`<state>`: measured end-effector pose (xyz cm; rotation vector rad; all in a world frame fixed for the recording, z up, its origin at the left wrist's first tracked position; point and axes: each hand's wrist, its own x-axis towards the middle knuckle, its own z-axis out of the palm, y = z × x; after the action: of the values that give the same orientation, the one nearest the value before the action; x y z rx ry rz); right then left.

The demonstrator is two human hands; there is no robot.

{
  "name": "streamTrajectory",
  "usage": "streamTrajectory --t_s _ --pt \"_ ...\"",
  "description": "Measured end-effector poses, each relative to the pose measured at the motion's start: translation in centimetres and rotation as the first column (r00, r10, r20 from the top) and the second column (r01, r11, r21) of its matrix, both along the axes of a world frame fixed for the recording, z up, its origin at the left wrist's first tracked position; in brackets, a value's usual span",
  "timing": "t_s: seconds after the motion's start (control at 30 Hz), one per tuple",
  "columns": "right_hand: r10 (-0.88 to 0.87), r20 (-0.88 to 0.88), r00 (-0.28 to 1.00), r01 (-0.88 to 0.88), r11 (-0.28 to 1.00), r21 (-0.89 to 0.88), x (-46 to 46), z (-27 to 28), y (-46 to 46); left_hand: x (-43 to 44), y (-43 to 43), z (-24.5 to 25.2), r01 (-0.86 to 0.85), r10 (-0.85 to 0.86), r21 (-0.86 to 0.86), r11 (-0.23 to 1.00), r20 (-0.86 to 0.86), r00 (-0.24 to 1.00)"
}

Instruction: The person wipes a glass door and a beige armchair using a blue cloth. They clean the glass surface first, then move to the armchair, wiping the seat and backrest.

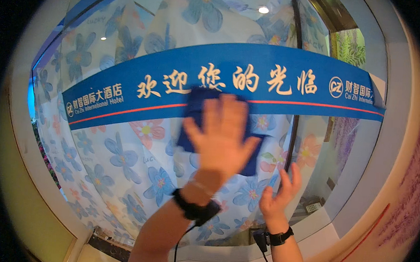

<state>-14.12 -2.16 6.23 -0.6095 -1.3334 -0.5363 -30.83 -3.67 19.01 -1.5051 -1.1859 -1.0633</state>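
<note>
My left hand (pixel 222 138) presses a dark blue cloth (pixel 193 101) flat against a glass window, its fingers spread and blurred. The cloth overlaps the lower edge of a blue banner strip (pixel 278 52) that bears pale writing and a red line. One lower corner of the cloth hangs out below the palm. My right hand (pixel 281 195) is raised to the right and lower, its fingers apart and nothing in it. Whether it touches the glass I cannot tell. Both wrists wear black straps with a small device and a cable.
A white curtain (pixel 116 158) with blue and pink flowers fills most of the window. A dark vertical bar (pixel 291 135) runs down the right part. Pale frame (pixel 360 185) borders the glass, with a sill (pixel 221 258) below. A keypad-like object (pixel 313 207) shows at lower right.
</note>
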Motion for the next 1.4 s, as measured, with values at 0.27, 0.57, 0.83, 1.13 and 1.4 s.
streamTrajectory --t_s 0.27,0.57,0.83,1.13,1.4 --pt "-0.052 -0.153 0.987 0.037 0.994 -0.101 0.2 -1.0 -0.5 8.0 1.3 0.9 0.317 -0.327 -0.086 0.945 -0.341 0.881" --pt "0.026 0.208 0.978 -0.028 1.0 0.006 -8.9 1.3 -2.2 -9.7 -3.2 1.8 0.093 -0.093 0.001 0.996 -0.033 0.995" --pt "0.138 0.427 0.894 -0.124 0.99 -0.061 -23.1 3.1 -5.1 -30.2 -7.6 0.8 -0.182 0.157 0.059 0.981 0.293 0.943" --pt "0.037 0.479 0.877 -0.007 0.998 -0.064 -31.4 1.9 -6.4 -35.3 -9.0 -3.4 -0.121 0.089 0.065 0.991 0.362 0.928" --pt "0.052 0.499 0.865 0.057 0.978 -0.201 -33.4 -1.4 -7.1 -35.3 -10.2 -1.0 -0.05 0.054 -0.04 0.998 0.125 0.991"
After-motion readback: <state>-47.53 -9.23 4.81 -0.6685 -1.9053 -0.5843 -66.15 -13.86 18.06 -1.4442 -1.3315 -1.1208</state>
